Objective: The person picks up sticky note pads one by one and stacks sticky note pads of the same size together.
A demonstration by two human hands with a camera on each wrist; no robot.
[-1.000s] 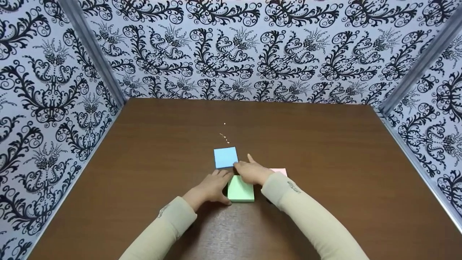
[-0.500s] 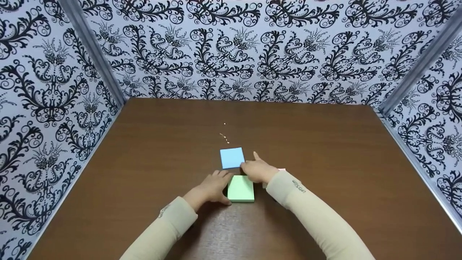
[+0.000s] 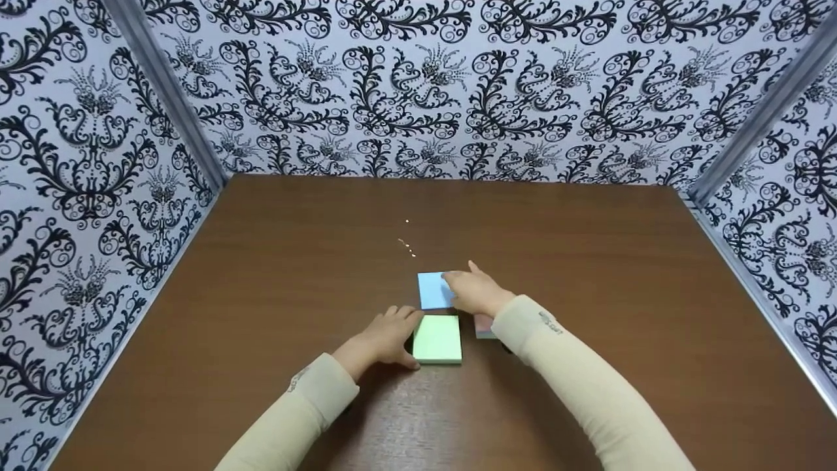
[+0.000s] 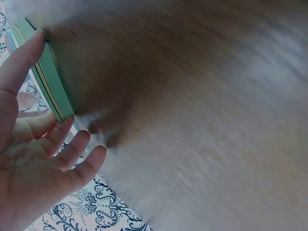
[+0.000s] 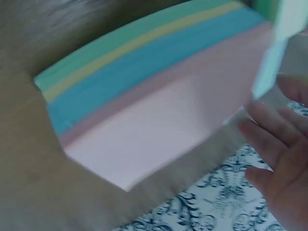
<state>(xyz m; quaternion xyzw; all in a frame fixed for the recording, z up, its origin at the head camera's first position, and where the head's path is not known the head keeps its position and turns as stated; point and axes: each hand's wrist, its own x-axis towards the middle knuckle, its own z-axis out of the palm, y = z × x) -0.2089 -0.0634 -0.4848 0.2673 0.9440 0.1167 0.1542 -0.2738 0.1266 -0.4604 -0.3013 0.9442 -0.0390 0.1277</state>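
My left hand (image 3: 386, 337) lies at the left side of a green sticky-note pad (image 3: 437, 340), thumb at its near corner and fingers at its far one. In the left wrist view the thumb and a fingertip grip the green pad's edge (image 4: 53, 79); the other fingers are spread. Just beyond it is a blue sticky-note pad (image 3: 433, 291), whose right side my right hand (image 3: 477, 291) holds and partly covers. A pink-topped stack of sticky notes (image 5: 159, 125) has blue, yellow and green layers below. In the head view the right sleeve hides much of that stack.
All the pads lie on a brown wooden table (image 3: 294, 261). Small bright specks (image 3: 409, 247) show beyond the blue pad. Patterned walls (image 3: 418, 98) with grey corner posts close off the back and both sides.
The blue pad has slid right, to a place behind the green pad. My right hand has moved right and farther away, over the blue pad's right side. My left hand stays put.
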